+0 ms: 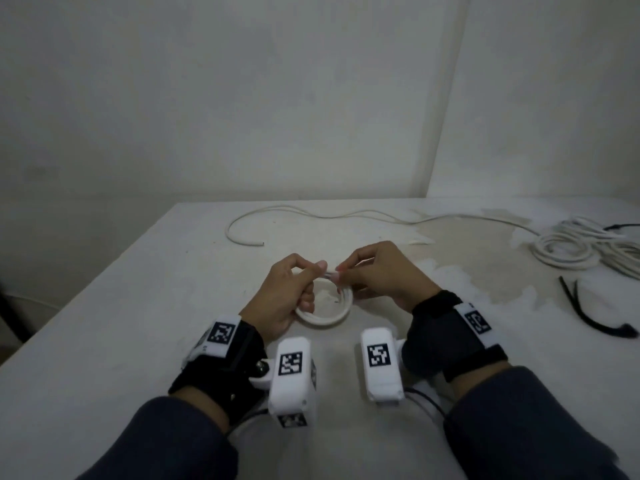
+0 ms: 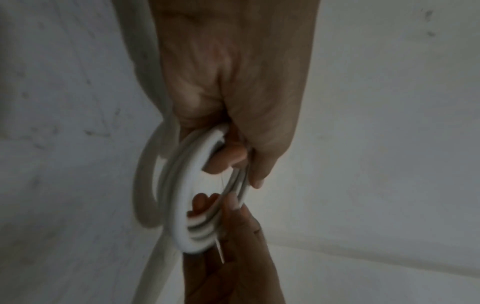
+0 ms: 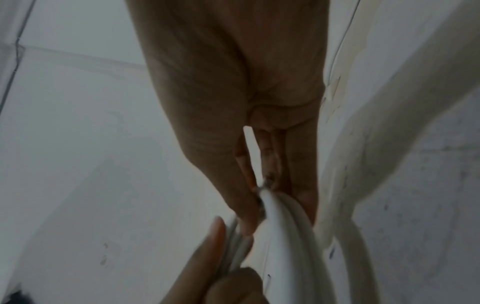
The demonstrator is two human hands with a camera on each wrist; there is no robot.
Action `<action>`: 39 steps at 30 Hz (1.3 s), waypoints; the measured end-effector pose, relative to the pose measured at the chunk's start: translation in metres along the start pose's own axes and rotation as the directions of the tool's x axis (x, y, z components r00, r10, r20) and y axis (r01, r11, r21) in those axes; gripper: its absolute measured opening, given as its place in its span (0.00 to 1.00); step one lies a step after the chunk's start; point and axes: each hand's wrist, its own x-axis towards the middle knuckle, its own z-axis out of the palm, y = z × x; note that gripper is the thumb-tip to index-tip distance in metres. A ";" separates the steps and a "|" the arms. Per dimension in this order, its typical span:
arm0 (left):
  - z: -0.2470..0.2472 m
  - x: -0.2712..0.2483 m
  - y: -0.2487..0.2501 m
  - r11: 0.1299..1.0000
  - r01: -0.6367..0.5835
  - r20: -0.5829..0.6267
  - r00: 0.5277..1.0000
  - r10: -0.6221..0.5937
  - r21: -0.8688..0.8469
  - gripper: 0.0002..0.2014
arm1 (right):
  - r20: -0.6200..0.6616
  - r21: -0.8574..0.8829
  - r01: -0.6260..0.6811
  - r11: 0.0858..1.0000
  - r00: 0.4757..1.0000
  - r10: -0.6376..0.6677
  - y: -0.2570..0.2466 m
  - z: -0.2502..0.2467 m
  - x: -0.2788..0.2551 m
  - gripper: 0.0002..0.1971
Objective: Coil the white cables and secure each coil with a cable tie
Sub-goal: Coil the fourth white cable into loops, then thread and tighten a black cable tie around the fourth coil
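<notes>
My left hand curls round the near-left rim of a small white cable coil on the table, my right hand pinching a pale cable tie at its far rim; loose white cable beyond; bundled cables far right

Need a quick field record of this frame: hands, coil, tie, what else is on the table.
left hand: grips the coil on its left side, thumb and finger pinching at the top
right hand: pinches the cable tie at the coil's top
coil: small white cable coil, several turns, held between both hands over the table
cable tie: thin, pale; whether it is fastened cannot be told
loose cable: uncoiled, far side
cable pile: far right
black ties: right, untouched
</notes>
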 end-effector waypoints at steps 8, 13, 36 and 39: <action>-0.003 0.000 -0.003 0.999 0.013 0.003 1.000 -0.013 -0.044 0.17 | -0.272 -0.070 -0.134 0.988 0.956 0.110 0.019 -0.050 -0.016 0.06; 0.003 0.000 -0.006 0.998 0.022 0.000 1.000 -0.022 -0.058 0.16 | -0.541 -0.361 -0.300 0.883 0.839 0.064 0.038 -0.121 -0.032 0.06; 0.063 0.004 -0.020 0.995 0.064 0.086 0.995 -0.057 -0.076 0.15 | -0.834 -0.341 -0.593 0.730 0.549 0.057 0.062 -0.194 -0.067 0.13; 0.063 0.004 -0.020 0.995 0.066 0.094 0.994 -0.059 -0.076 0.15 | -0.847 -0.320 -0.517 0.794 0.531 0.005 0.056 -0.191 -0.071 0.10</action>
